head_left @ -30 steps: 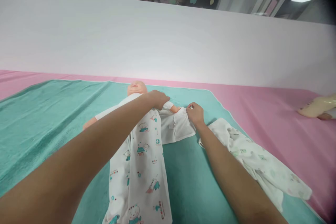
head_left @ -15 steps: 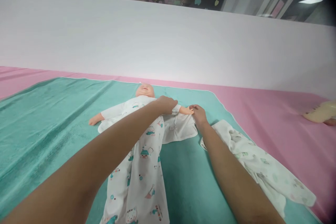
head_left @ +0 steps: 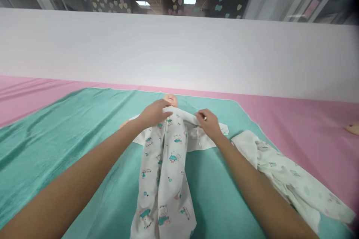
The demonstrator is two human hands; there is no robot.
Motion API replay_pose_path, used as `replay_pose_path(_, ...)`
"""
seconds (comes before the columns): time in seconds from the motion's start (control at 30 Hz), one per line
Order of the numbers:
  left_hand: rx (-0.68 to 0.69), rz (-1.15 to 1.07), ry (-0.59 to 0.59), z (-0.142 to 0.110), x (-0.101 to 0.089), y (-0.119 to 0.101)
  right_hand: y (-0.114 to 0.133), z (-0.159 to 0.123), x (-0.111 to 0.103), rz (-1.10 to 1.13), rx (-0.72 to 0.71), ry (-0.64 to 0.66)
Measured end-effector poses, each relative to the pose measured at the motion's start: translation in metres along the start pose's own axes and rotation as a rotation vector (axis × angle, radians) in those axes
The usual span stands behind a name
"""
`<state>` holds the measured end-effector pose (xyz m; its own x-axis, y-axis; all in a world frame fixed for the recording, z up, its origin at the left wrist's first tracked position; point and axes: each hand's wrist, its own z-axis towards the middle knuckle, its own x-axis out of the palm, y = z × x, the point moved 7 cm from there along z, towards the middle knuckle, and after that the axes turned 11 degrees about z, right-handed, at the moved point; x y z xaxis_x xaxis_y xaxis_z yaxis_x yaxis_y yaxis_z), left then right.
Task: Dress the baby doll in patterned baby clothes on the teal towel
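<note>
A baby doll lies on its back with its head toward the wall. It is dressed in a long white printed romper with teal and pink pictures. Over the upper chest, close to the collar, is my left hand, its thumb and fingers apart. My right hand is closed, its fingertips pinching the end of the white sleeve on the right side. Below that sleeve a white cloth flap lies spread out. The doll's hand on this side is hidden.
A second white garment with a faint green print lies crumpled at the right. Under everything is a teal blanket over pink cloth. A white wall rises behind. Part of a skin-coloured object shows at the right edge.
My left hand has moved from the doll's right-side arm to its chest. My right hand has gone from the doll's bare hand to the sleeve, which now covers that hand. The view has shifted left.
</note>
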<state>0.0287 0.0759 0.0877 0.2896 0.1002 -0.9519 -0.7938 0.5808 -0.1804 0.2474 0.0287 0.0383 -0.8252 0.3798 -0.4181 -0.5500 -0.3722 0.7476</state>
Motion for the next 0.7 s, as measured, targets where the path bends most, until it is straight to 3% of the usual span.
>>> replay_pose_path(0.07,-0.125,-0.117,-0.024,-0.027,-0.004,0.031,0.020,-0.005,0.034,0.153,0.005,0.207)
replay_pose_path(0.17,-0.220,-0.275,0.021,-0.051,0.007,0.057,0.026,-0.007,0.064,0.285,0.122,0.316)
replay_pose_path(0.3,-0.268,-0.383,0.127,-0.055,0.017,0.064,0.023,0.004,0.078,0.321,0.196,0.414)
replay_pose_path(0.43,-0.168,-0.327,0.218,-0.045,0.016,0.055,0.030,0.009,0.082,0.279,0.178,0.529)
replay_pose_path(0.57,-0.070,-0.347,0.089,-0.043,0.006,0.048,0.039,0.007,0.077,0.336,0.115,0.435)
replay_pose_path(0.63,-0.105,-0.447,0.047,-0.048,0.005,0.052,0.036,0.005,0.073,0.386,0.137,0.354)
replay_pose_path(0.7,-0.152,-0.555,0.082,-0.057,0.009,0.056,0.030,0.001,0.070,0.429,0.177,0.333)
